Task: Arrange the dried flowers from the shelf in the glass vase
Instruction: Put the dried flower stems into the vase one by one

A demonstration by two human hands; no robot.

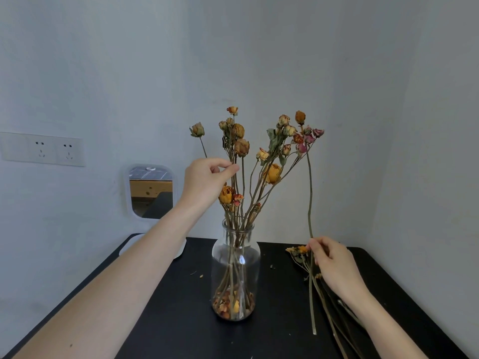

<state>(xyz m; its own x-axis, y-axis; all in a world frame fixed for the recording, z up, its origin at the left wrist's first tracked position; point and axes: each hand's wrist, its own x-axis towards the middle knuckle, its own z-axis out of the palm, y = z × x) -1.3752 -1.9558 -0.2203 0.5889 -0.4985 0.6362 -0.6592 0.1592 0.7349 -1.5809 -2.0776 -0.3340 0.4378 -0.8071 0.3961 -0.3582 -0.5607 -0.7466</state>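
Observation:
A clear glass vase point(235, 265) stands mid-table with several dried roses point(272, 173) in it, loose petals at its bottom. My left hand point(206, 181) is raised left of the bunch and pinches a stem among the flowers between thumb and forefinger. My right hand point(334, 265) is low at the right and holds a long upright stem point(309, 198) topped with pink dried blooms point(309, 137). More dried stems point(324, 309) lie flat on the table under that hand, with a yellow flower head point(298, 250) beside the fingers.
The black table point(181, 320) abuts a grey wall. A small white-framed mirror point(151, 191) on a white base stands at the table's back left. Wall sockets point(53, 150) sit at far left. Small crumbs point(197, 273) of dried plant lie near the vase.

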